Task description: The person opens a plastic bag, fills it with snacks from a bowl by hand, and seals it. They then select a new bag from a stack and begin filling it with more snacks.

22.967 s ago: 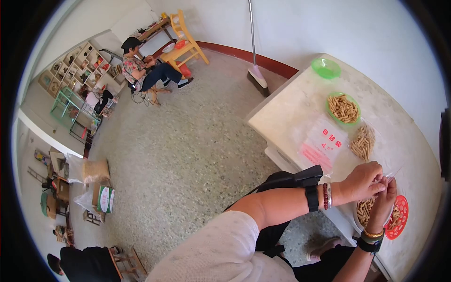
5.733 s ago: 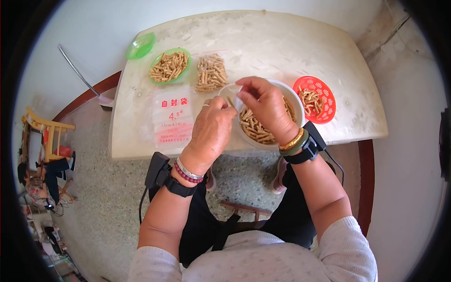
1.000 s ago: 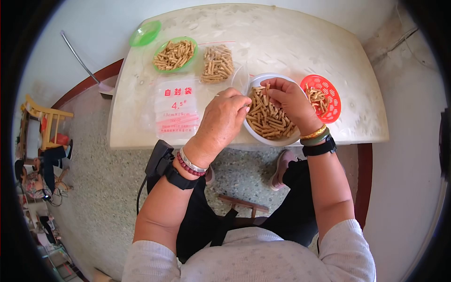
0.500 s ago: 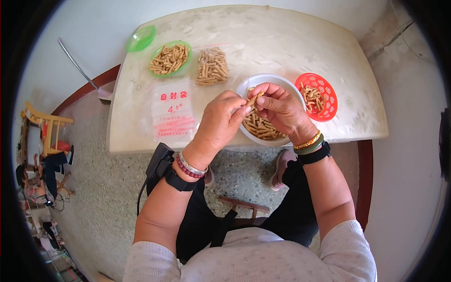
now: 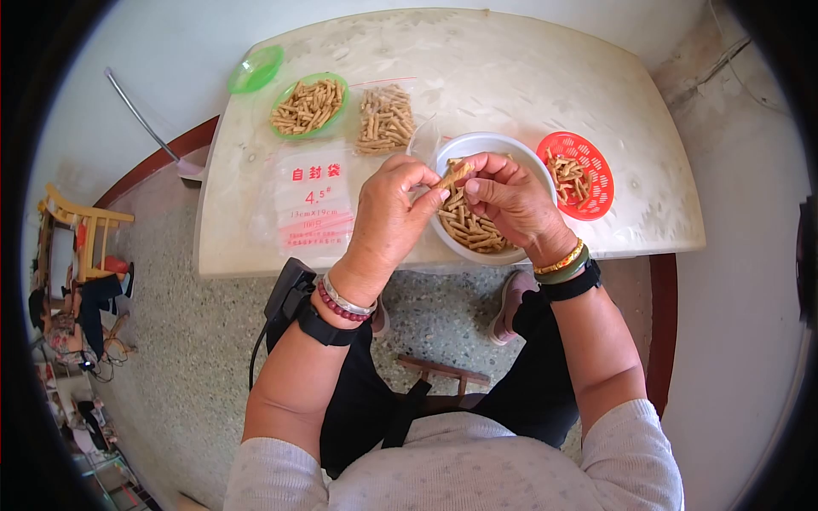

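Over a white bowl [image 5: 545, 173] of tan sticks, my left hand [image 5: 394, 204] and my right hand [image 5: 514, 198] pinch one tan stick [image 5: 456, 175] between their fingertips. A red perforated basket [image 5: 602, 189] with some sticks stands just right of the bowl. To the left lie a clear bag filled with sticks [image 5: 385, 121] and a green bowl of sticks [image 5: 308, 108]. A flat plastic bag with red print [image 5: 314, 200] lies near the table's front edge, left of my left hand.
An empty green dish [image 5: 256, 70] sits at the table's [image 5: 511, 68] back left corner. A wooden stool [image 5: 443, 371] shows between my legs. At the far left are a yellow chair [image 5: 102, 223] and another person [image 5: 64, 328].
The stick between my fingertips has turned slightly, and my left hand has shifted a little to the left. A clear plastic edge now shows beside the white bowl.
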The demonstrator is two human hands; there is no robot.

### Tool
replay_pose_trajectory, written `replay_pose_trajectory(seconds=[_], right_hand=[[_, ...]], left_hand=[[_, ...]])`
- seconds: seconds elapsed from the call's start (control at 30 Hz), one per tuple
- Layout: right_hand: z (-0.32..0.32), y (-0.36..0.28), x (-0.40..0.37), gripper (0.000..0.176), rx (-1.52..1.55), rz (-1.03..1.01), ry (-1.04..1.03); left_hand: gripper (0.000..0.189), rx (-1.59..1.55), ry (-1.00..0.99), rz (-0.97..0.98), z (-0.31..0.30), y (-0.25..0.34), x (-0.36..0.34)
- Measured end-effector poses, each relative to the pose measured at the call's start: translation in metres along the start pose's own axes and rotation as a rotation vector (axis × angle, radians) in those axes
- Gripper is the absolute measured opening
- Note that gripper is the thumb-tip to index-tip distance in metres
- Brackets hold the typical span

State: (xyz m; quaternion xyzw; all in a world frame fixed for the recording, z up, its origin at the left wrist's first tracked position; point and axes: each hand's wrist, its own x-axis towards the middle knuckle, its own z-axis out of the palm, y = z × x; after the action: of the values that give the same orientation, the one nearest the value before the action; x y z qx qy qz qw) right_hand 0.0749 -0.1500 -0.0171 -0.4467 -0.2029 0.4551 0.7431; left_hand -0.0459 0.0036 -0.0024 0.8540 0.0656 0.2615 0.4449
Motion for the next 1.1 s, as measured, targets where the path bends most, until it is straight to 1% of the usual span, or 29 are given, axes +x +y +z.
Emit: replay_pose_trajectory(seconds=[0.07,0.13,0.23,0.37,0.43,0.5,0.57,0.6,0.63,0.67,0.7,0.77,0.8,0.87,0.9,0.97,1.0,1.03,1.1], right_hand=[[0.001,-0.001,0.0,0.017,-0.007,-0.001,0.011],[0.001,-0.001,0.0,0.017,-0.001,-0.004,0.002],[0.003,-0.002,0.0,0.017,-0.002,-0.012,-0.008],[0.006,-0.003,-0.002,0.014,-0.044,-0.043,-0.015],[0.004,0.0,0.0,0.013,-0.028,-0.052,-0.004],[0.001,0.0,0.001,0.013,-0.013,-0.063,0.006],[-0.002,-0.002,0.002,0.01,-0.008,-0.075,0.078],[-0.001,-0.004,0.002,0.01,-0.008,-0.076,0.078],[0.003,-0.006,0.002,0.01,0.014,-0.135,0.165],[0.006,-0.008,0.002,0.01,0.036,-0.194,0.251],[0.008,-0.008,0.004,0.01,0.035,-0.195,0.25],[0.012,-0.008,0.01,0.009,-0.244,-0.385,0.313],[0.015,-0.006,0.014,0.009,-0.244,-0.386,0.312],[0.022,-0.002,0.022,0.01,-0.554,-0.508,0.301],[0.023,0.0,0.026,0.01,-0.552,-0.511,0.302],[0.03,0.001,0.031,0.013,-0.944,-0.543,0.298],[0.032,0.0,0.031,0.015,-1.049,-0.533,0.286],[0.033,0.0,0.033,0.015,-1.049,-0.533,0.286],[0.031,0.001,0.04,0.015,-1.193,-0.662,0.17]], left_hand=[[0.017,0.017,-0.005,0.003,0.0,-0.001,0.0],[0.018,0.019,0.023,0.047,0.001,-0.004,0.0],[0.021,0.07,0.014,-0.005,-0.001,0.001,0.0],[0.023,0.107,0.022,0.004,0.001,0.001,0.0],[0.023,0.125,0.035,0.052,0.002,0.002,0.0],[0.022,0.112,0.02,0.04,0.002,0.003,0.0],[0.021,0.1,0.006,0.029,0.001,0.003,0.0],[0.019,0.141,-0.008,0.071,0.0,0.003,-0.001],[0.016,0.182,-0.023,0.113,-0.002,0.003,-0.001],[0.016,0.182,-0.022,0.114,-0.001,0.004,-0.002],[0.014,0.211,-0.047,0.123,0.0,0.006,-0.003],[0.014,0.241,-0.07,0.131,0.002,0.008,-0.005],[0.015,0.253,-0.078,0.171,0.003,0.007,-0.006],[0.017,0.269,-0.088,0.214,0.002,0.009,-0.006],[0.019,0.296,-0.091,0.221,0.001,0.011,-0.006],[0.02,0.323,-0.096,0.229,0.001,0.012,-0.005],[0.02,0.333,-0.076,0.253,0.001,0.012,-0.004],[0.019,0.342,-0.055,0.276,0.001,0.012,-0.003],[0.02,0.363,-0.039,0.291,-0.001,0.01,-0.002]])
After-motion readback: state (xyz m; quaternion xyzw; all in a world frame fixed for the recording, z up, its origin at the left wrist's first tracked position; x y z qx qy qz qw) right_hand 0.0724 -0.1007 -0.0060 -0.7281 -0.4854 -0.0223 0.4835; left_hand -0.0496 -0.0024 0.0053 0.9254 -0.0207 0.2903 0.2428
